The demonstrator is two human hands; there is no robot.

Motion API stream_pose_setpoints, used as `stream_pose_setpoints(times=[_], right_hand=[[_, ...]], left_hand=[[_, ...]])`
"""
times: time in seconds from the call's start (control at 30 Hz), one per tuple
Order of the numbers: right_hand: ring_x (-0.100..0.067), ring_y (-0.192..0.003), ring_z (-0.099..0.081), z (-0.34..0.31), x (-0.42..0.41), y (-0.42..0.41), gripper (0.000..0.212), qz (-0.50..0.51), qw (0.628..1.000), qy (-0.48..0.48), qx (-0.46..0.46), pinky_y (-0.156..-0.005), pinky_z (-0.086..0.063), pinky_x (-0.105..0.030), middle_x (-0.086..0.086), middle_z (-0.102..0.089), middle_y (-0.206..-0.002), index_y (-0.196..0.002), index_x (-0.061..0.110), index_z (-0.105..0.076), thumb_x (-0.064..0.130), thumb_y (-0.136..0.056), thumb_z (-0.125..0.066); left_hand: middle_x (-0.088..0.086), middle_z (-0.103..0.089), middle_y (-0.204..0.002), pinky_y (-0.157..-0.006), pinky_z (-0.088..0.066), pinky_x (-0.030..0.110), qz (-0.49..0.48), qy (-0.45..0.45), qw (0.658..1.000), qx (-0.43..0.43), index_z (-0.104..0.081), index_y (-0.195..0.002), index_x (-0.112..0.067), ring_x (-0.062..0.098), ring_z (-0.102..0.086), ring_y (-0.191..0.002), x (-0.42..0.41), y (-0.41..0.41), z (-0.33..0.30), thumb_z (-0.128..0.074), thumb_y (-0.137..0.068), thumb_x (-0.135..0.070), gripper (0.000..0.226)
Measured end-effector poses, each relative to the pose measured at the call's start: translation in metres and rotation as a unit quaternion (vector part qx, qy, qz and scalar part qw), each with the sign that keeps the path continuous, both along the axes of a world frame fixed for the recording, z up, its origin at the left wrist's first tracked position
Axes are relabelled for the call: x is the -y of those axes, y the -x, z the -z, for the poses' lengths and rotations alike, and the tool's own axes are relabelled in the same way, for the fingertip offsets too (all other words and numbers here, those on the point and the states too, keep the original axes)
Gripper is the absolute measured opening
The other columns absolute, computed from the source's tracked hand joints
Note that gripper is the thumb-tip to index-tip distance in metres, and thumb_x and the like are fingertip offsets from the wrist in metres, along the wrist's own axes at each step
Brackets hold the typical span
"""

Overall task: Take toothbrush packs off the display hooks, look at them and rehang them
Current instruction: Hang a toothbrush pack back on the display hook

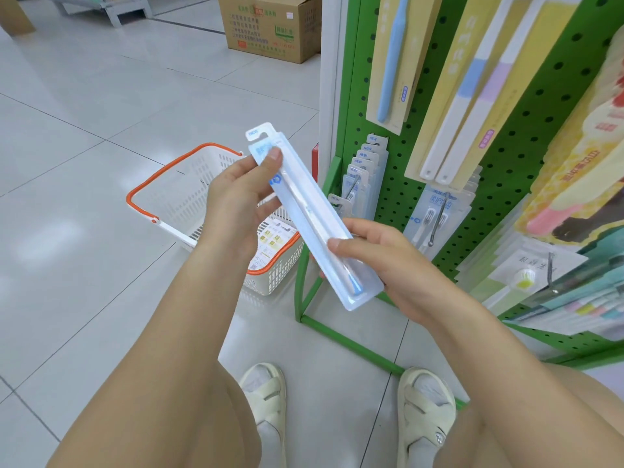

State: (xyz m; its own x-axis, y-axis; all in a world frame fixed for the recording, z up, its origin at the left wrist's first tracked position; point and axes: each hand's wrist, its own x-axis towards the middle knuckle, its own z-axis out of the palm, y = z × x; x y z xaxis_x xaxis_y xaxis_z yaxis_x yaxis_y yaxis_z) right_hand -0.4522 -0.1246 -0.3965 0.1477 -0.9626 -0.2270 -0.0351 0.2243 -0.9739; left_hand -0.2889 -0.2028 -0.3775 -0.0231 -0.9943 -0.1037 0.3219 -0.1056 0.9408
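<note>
A person holds a clear toothbrush pack (pixel 314 217) in both hands, off the hooks and out in front of the green pegboard rack (pixel 401 204). The pack's long axis runs on a slant: its hang-tab end, printed "NEW", points up and to the left, away from the person, and the other end points down and to the right, toward them. Inside, a toothbrush lies along the same line, with its blue handle tip at the lower right end.

The left hand (pixel 236 197) pinches the upper part of the pack, thumb pressed on the front face and fingers curled behind it. The right hand (pixel 388 261) grips the lower part, thumb on the front and fingers wrapped behind the far edge.

Just beyond the pack, a row of matching packs (pixel 366 170) hangs on a low hook of the rack, and larger yellow packs (pixel 466 96) hang above them. A white basket (pixel 189 184) with an orange rim stands on the tiled floor (pixel 84 130) behind the left hand, with paper sheets inside. A cardboard box (pixel 270 25) sits further back on the floor.
</note>
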Motion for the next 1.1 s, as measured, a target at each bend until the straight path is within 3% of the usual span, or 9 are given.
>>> stream_pose_setpoints(times=[0.13, 0.23, 0.3, 0.47, 0.67, 0.87, 0.93, 1.0, 1.1], right_hand=[[-0.028, -0.096, -0.068, 0.000, -0.002, -0.003, 0.045, -0.021, 0.999, 0.013, -0.025, -0.101, -0.047, -0.044, -0.008, -0.072, -0.104, -0.115, 0.022, -0.065, 0.021, -0.070, -0.058], [-0.022, -0.085, -0.064, -0.002, -0.004, -0.005, 0.046, 0.011, 1.000, 0.029, -0.002, -0.098, -0.046, -0.048, -0.004, -0.070, -0.094, -0.114, 0.018, -0.067, 0.017, -0.070, -0.052], [-0.019, -0.085, -0.062, -0.002, -0.003, -0.004, 0.043, 0.020, 0.999, 0.030, 0.009, -0.091, -0.049, -0.045, -0.006, -0.070, -0.092, -0.113, 0.018, -0.068, 0.017, -0.072, -0.054], [-0.013, -0.070, -0.061, -0.004, -0.004, -0.001, 0.026, 0.054, 0.998, -0.001, 0.013, -0.054, -0.047, -0.018, 0.001, -0.067, -0.086, -0.113, 0.022, -0.067, 0.016, -0.088, -0.064], [-0.011, -0.060, -0.060, -0.006, -0.002, 0.001, 0.024, 0.074, 0.996, -0.013, 0.039, -0.048, -0.046, -0.017, -0.002, -0.066, -0.080, -0.112, 0.013, -0.069, 0.014, -0.089, -0.062], [-0.005, -0.043, -0.045, -0.012, 0.000, 0.007, 0.022, 0.138, 0.963, -0.099, 0.209, -0.043, -0.045, -0.015, 0.002, -0.060, -0.064, -0.104, 0.002, -0.068, 0.018, -0.090, -0.059], [-0.005, -0.045, -0.043, -0.013, -0.001, 0.008, 0.030, 0.117, 0.961, -0.109, 0.224, -0.043, -0.045, -0.015, 0.003, -0.057, -0.063, -0.112, 0.004, -0.067, 0.022, -0.091, -0.056], [-0.008, -0.052, -0.051, -0.012, -0.002, 0.006, 0.032, 0.103, 0.974, -0.102, 0.172, -0.049, -0.049, -0.018, 0.001, -0.063, -0.070, -0.113, 0.007, -0.067, 0.027, -0.094, -0.052], [-0.014, -0.083, -0.063, -0.007, -0.001, 0.003, 0.031, 0.089, 0.989, -0.080, 0.087, -0.068, -0.056, -0.025, -0.003, -0.069, -0.093, -0.111, 0.013, -0.069, 0.033, -0.095, -0.052]], left_hand=[[-0.002, -0.070, -0.086, -0.069, -0.055, 0.023, 0.018, -0.002, 1.000, -0.005, -0.068, -0.103, -0.012, 0.010, -0.067, -0.077, 0.002, -0.002, 0.001, -0.065, -0.092, -0.020, 0.014], [0.003, -0.071, -0.094, -0.073, -0.057, 0.027, 0.115, -0.006, 0.991, 0.064, -0.067, -0.110, -0.007, 0.015, -0.069, -0.083, -0.002, 0.003, 0.001, -0.067, -0.088, -0.014, 0.023], [0.002, -0.074, -0.092, -0.069, -0.057, 0.026, 0.145, -0.011, 0.986, 0.087, -0.068, -0.106, -0.009, 0.017, -0.071, -0.083, -0.007, 0.008, 0.002, -0.068, -0.086, -0.011, 0.020], [0.001, -0.074, -0.085, -0.066, -0.057, 0.024, 0.065, -0.018, 0.997, 0.041, -0.069, -0.099, -0.009, 0.014, -0.072, -0.079, -0.004, 0.007, 0.002, -0.068, -0.088, -0.009, 0.012], [0.006, -0.073, -0.090, -0.064, -0.055, 0.022, 0.045, -0.009, 0.997, 0.058, -0.069, -0.094, -0.007, 0.018, -0.071, -0.084, -0.003, 0.007, 0.005, -0.067, -0.090, -0.014, 0.008], [-0.001, -0.071, -0.106, -0.072, -0.055, 0.024, 0.125, 0.004, 0.991, 0.048, -0.070, -0.099, -0.021, 0.011, -0.070, -0.095, -0.006, 0.012, 0.000, -0.063, -0.086, -0.041, 0.024], [-0.002, -0.070, -0.102, -0.074, -0.055, 0.024, 0.137, 0.006, 0.990, 0.025, -0.068, -0.100, -0.020, 0.012, -0.070, -0.096, -0.007, 0.013, 0.000, -0.068, -0.076, -0.039, 0.031], [-0.002, -0.068, -0.096, -0.073, -0.055, 0.023, 0.126, 0.006, 0.992, 0.011, -0.065, -0.099, -0.018, 0.012, -0.070, -0.091, -0.006, 0.014, 0.000, -0.070, -0.075, -0.037, 0.031], [-0.004, -0.063, -0.084, -0.067, -0.053, 0.021, 0.080, 0.026, 0.996, 0.029, -0.059, -0.100, -0.014, 0.009, -0.067, -0.077, -0.005, 0.019, 0.002, -0.071, -0.084, -0.027, 0.024]])
